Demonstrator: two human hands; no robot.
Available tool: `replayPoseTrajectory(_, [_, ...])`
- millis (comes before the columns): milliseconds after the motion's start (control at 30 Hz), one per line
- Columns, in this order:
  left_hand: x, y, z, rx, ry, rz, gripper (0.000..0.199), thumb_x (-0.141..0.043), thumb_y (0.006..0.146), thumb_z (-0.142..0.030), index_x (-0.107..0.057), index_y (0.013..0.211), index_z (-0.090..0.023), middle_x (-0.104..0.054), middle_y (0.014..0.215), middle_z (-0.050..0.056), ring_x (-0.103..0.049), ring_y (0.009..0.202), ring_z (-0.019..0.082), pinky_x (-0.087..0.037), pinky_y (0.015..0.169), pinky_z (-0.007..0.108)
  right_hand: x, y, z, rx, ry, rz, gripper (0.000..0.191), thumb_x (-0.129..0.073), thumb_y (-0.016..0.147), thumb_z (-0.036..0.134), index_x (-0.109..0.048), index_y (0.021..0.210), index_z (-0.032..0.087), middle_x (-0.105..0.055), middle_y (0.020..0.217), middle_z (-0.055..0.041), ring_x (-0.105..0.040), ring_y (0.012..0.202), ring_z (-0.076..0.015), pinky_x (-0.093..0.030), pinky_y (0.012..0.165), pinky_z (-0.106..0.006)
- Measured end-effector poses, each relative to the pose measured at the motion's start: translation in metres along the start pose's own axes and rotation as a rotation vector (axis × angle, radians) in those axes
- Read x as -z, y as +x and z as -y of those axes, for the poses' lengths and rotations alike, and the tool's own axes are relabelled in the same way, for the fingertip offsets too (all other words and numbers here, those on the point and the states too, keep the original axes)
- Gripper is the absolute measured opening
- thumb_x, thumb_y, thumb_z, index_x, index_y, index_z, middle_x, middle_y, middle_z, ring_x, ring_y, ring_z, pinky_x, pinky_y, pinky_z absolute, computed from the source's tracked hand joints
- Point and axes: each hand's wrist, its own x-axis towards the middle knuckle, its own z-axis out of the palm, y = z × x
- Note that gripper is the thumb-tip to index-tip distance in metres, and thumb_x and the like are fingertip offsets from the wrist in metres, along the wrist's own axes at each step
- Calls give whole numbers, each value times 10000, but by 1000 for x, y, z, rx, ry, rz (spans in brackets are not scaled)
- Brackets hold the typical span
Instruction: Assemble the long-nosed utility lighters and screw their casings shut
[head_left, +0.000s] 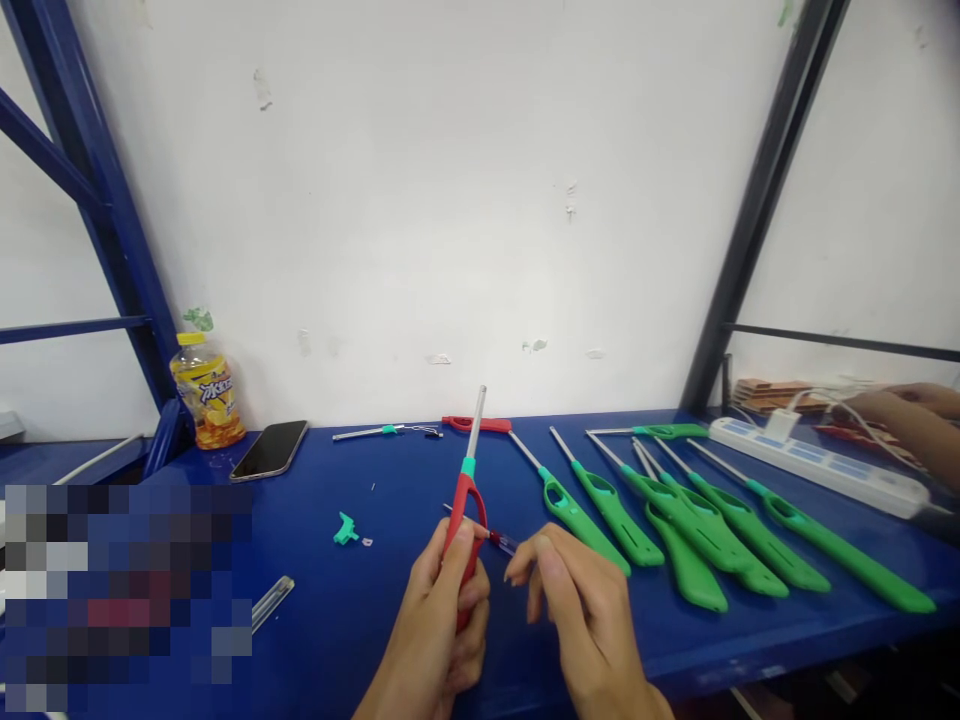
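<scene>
My left hand is wrapped round the handle of a red lighter, whose metal tube points up and away. Just to its right, my right hand has its fingers curled, the thumb near the index finger; whether anything is between them is hidden. A screwdriver with a clear reddish handle lies on the blue table beyond the hands, partly behind the red lighter. Several green lighters lie to the right, some overlapping. A small teal part rests left of my left hand.
Along the back are a phone, a drink bottle, a loose metal tube and another red lighter piece. A white power strip is at right, near another person's arm. A clear strip lies front left.
</scene>
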Motion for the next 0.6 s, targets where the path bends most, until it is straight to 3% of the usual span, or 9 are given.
replayPoseTrajectory(600, [-9,-2,0,-21,73,-95,779,-793,727,-827,-542,1200,-262,-407,593,-151,-210,351,18,-181,296,111,1,5,-4,-36,-30,59,487,-379,1145,360,-638,761,210,-574,643,27,-563,562,-124,-421,606,-263])
